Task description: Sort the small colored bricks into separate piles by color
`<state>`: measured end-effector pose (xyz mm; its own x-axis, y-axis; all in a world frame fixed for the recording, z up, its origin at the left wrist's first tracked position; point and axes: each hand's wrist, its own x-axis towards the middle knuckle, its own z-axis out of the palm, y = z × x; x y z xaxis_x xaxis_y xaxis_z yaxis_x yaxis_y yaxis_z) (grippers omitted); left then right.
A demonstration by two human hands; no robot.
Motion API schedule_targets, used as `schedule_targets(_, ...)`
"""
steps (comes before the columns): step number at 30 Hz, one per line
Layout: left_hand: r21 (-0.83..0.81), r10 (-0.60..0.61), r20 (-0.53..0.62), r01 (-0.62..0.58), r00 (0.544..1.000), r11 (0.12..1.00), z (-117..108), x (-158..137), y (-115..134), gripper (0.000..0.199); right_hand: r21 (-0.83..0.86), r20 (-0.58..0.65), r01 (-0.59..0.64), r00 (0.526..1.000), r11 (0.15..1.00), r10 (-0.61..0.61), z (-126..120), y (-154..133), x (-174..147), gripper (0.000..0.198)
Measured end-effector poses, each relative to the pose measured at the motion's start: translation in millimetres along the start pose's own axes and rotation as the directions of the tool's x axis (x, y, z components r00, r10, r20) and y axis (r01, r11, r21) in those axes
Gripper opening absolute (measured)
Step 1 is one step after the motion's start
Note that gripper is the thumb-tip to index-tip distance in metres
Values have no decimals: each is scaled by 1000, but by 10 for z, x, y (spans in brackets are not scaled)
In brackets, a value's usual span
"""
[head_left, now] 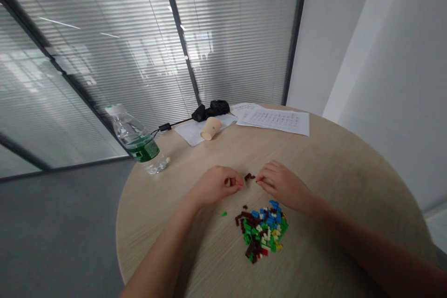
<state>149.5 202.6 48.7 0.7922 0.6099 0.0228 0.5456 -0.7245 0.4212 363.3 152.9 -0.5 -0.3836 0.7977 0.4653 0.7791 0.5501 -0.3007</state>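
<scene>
My left hand (220, 183) is over the round table with thumb and fingers curled together in a pinch. Whatever sits between its fingertips, if anything, is too small to make out. Facing it, my right hand (282, 183) is also pinched, with a tiny dark speck at its fingertips that I cannot name. A few small dark brown toy bricks (249, 177) lie on the tabletop between the two hands. Nearer to me is a loose pile of toy bricks (263, 229) in green, blue, brown, cream, yellow and red. One green piece (224, 214) lies apart, left of the pile.
A water bottle (141, 144) with a green label stands at the table's (349, 172) left edge. Toward the back are a paper cup (210, 128) on its side, a black bundle (213, 109) with a cord, and printed sheets (275, 120). Blinds and a white wall lie beyond.
</scene>
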Motion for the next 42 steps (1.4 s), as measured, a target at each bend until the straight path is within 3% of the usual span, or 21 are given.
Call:
schedule_targets(5, -26, 11, 194, -6, 981, 1000, 39, -12, 79, 14, -90, -47, -1, 999, 996, -3, 63, 21, 67, 11)
schedule_targets(11, -51, 53, 246, -41, 968, 998, 75, -5, 91, 17, -136, -16, 50, 998, 989, -53, 149, 28, 98, 14)
schedule_targets(17, -72, 70, 236, -54, 969, 996, 111, 9, 72, 14, 17, -143, 41, 989, 999, -39, 99, -6, 63, 13)
schedule_targets(19, -68, 66, 199, -53, 978, 996, 109, 15, 68, 12, 130, -149, 14, 989, 991, 5, 52, -67, 44, 11)
schedule_targets(21, -58, 62, 96, -57, 993, 997, 94, 20, 67, 11, 277, -78, -71, 992, 958, 96, 11, -149, 28, 9)
schedule_targets(24, -54, 91, -138, -99, 986, 994, 79, 31, 78, 8, 529, 75, -277, 957, 802, 281, 4, -256, 20, 11)
schedule_targets(26, -62, 120, -263, -141, 957, 988, 96, 47, 94, 9, 666, 105, -330, 929, 669, 354, 37, -283, 26, 14)
schedule_targets(28, -69, 139, -337, -171, 931, 983, 133, 68, 113, 8, 735, 116, -348, 910, 582, 398, 80, -268, 32, 15)
schedule_targets(30, -71, 148, -367, -187, 918, 980, 165, 85, 132, 8, 750, 123, -367, 895, 551, 428, 111, -227, 36, 14)
schedule_targets(32, -65, 151, -352, -186, 924, 980, 160, 84, 144, 9, 726, 97, -368, 891, 581, 443, 120, -180, 37, 12)
schedule_targets(33, -58, 144, -332, -172, 932, 983, 138, 72, 144, 9, 682, 63, -361, 895, 636, 441, 117, -157, 38, 11)
schedule_targets(35, -41, 90, -278, -106, 956, 994, 61, 28, 127, 10, 509, -40, -303, 927, 806, 374, 106, -118, 41, 8)
schedule_targets(37, -41, 0, -188, -8, 982, 999, -31, -34, 89, 9, 263, -119, -191, 966, 946, 228, 98, -91, 48, 7)
schedule_targets(39, -74, -69, -9, 68, 998, 995, -99, -95, 42, 9, 76, -123, -78, 989, 994, 87, 101, -80, 56, 8)
schedule_targets(42, -122, -128, 247, 161, 961, 979, -117, -149, -1, 11, -59, -71, -14, 997, 998, 10, 121, -91, 68, 11)
